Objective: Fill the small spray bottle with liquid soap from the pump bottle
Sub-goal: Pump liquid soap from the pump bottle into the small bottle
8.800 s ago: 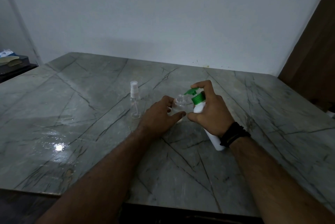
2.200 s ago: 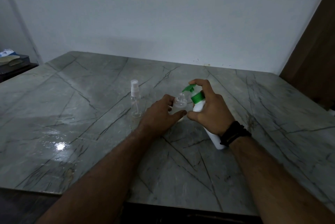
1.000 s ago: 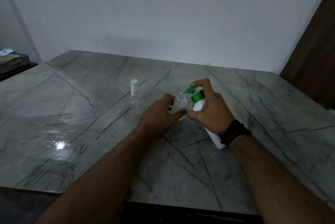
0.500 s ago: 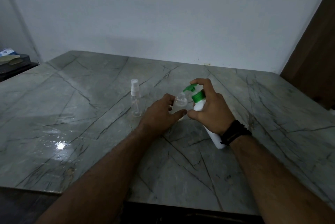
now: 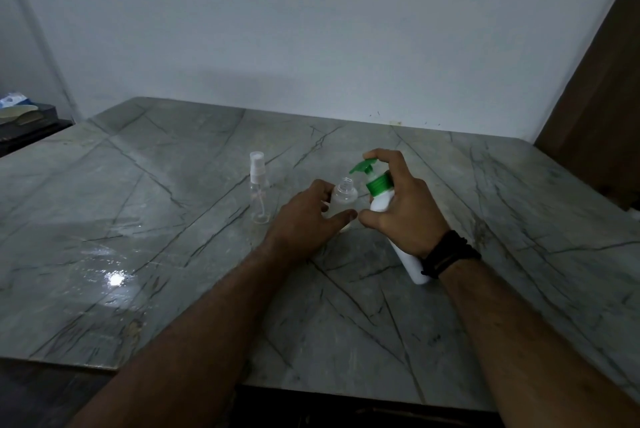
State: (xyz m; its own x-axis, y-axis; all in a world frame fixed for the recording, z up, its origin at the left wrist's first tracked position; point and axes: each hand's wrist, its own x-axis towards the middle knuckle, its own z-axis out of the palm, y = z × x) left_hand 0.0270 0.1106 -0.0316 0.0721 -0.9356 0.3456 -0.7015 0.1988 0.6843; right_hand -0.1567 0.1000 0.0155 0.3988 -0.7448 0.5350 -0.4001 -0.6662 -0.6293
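A small clear spray bottle (image 5: 344, 196) stands uncapped on the grey marble table (image 5: 173, 220), its open neck facing up. My left hand (image 5: 306, 220) grips it from the left, fingers and thumb wrapped round its body. My right hand (image 5: 403, 209) holds a white pump bottle (image 5: 382, 201) with a green collar, tilted toward the small bottle. My forefinger rests on the green pump head (image 5: 363, 164), whose spout sits just above the open neck.
A second clear spray bottle (image 5: 258, 188) with its white sprayer on stands to the left. A wet, shiny patch (image 5: 114, 277) lies at the table's left front. Dark items (image 5: 24, 119) sit beyond the table's left edge, and a brown panel (image 5: 602, 98) stands at right.
The pump head went down under my forefinger one second ago and has risen again since. Both hands and both bottles stay in the same place.
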